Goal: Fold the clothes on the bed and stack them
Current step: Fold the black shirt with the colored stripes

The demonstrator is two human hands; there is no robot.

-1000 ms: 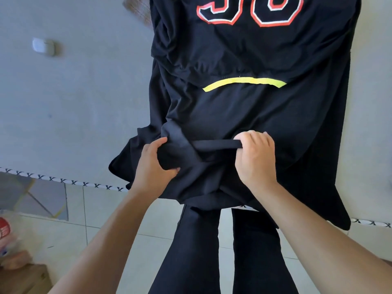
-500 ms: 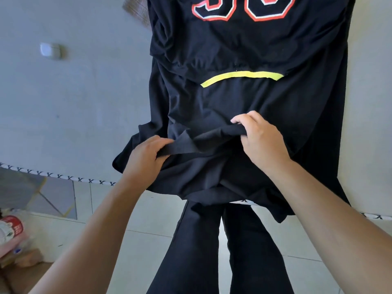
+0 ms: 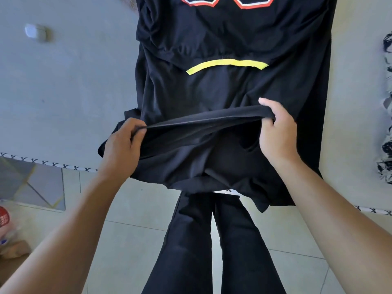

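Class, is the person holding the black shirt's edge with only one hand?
No: the left hand and right hand both grip the black shirt.

A: What moved?
B: The hands have drawn apart. The left hand (image 3: 122,143) has slid toward 9 o'clock, the right hand (image 3: 276,132) toward 3 o'clock.
A: And the shirt (image 3: 212,98)?
B: The hem (image 3: 203,119), bunched between them a second ago, is now pulled into a taut band, each hand pinching one end.
A: Anything else?
B: A patterned cloth (image 3: 385,115) has come into view at 3 o'clock.
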